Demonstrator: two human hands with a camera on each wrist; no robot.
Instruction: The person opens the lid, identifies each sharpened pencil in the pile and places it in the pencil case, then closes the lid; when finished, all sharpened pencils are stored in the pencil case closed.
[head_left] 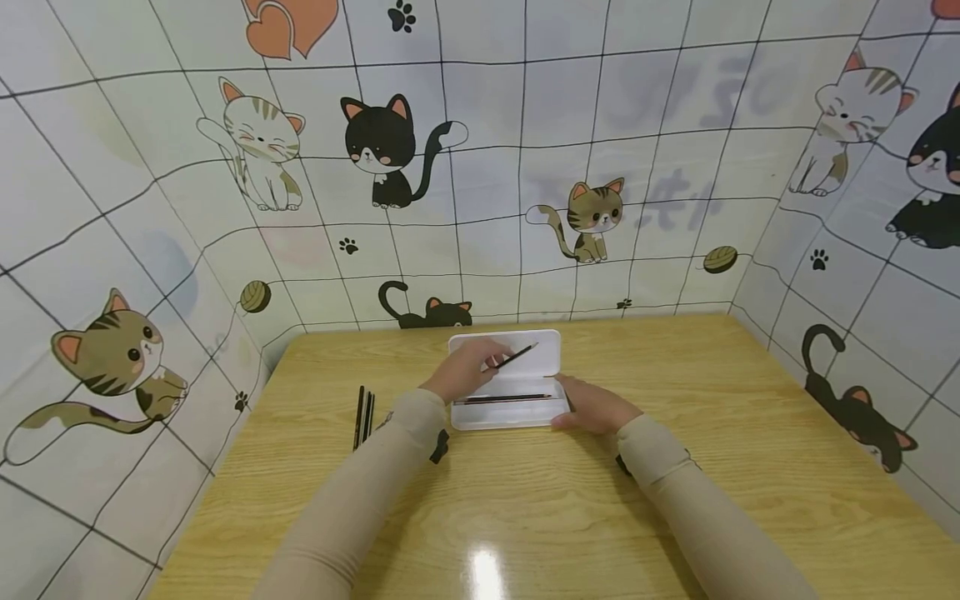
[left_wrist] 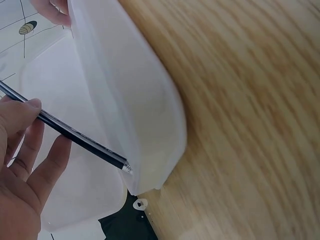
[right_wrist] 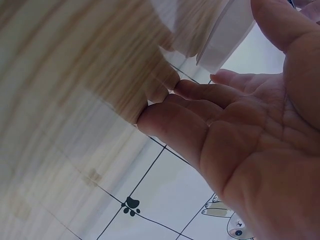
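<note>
My left hand [head_left: 470, 367] pinches a dark pencil [head_left: 517, 356] between thumb and fingers. The pencil is tilted above the open white pencil case [head_left: 510, 417]. In the left wrist view the pencil [left_wrist: 82, 140] is black with silvery stripes, and one end is close to the case wall [left_wrist: 155, 115]. Lying lengthwise in the case's front half are dark pencils [head_left: 502, 399]; how many is unclear. My right hand [head_left: 600, 406] holds the case's right end, its thumb at the front corner and fingers farther back. In the right wrist view the outer fingers [right_wrist: 170, 122] rest near the tabletop.
Several dark pencils [head_left: 364, 414] lie side by side on the wooden table [head_left: 600, 517], left of the case and partly behind my left sleeve. The case's lid [head_left: 551, 354] is folded back towards the cat-patterned wall covering [head_left: 487, 250], which surrounds the table's back and sides.
</note>
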